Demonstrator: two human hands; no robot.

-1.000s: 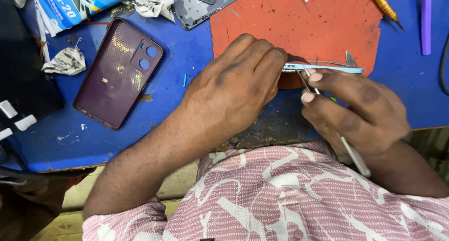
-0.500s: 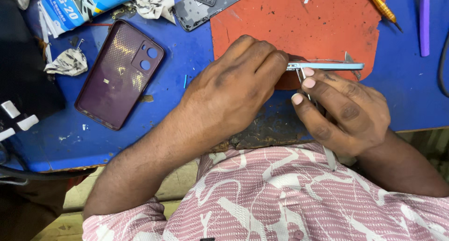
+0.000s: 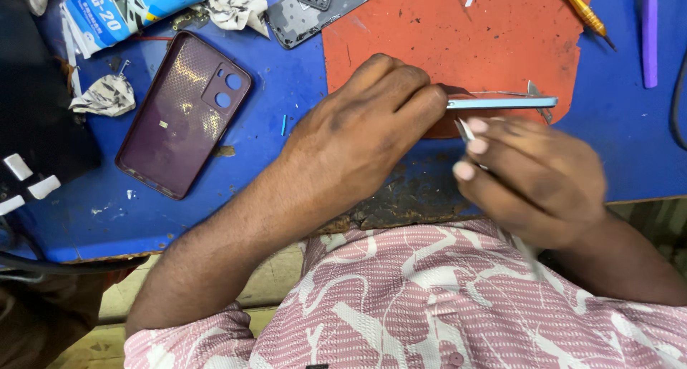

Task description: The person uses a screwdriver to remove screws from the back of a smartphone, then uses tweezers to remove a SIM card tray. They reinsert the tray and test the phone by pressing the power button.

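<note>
My left hand point(image 3: 365, 125) grips a thin light-blue phone body point(image 3: 501, 103), held on edge over the orange work mat point(image 3: 458, 32). My right hand point(image 3: 533, 176) is closed around a slim metal tool point(image 3: 465, 130) whose tip sits just under the phone's edge; the hand is blurred. The tool's tail pokes out behind the hand over my patterned shirt.
A maroon phone case point(image 3: 182, 115) lies on the blue bench point(image 3: 272, 168) to the left. A grey back cover point(image 3: 315, 7), a glue tube point(image 3: 122, 11), crumpled wipes point(image 3: 107, 95), a yellow screwdriver point(image 3: 580, 10) and a purple pry tool point(image 3: 649, 32) line the far side.
My right hand has turned and curled in under the phone's edge, bringing the tool tip close to it. The left hand and phone have stayed nearly still.
</note>
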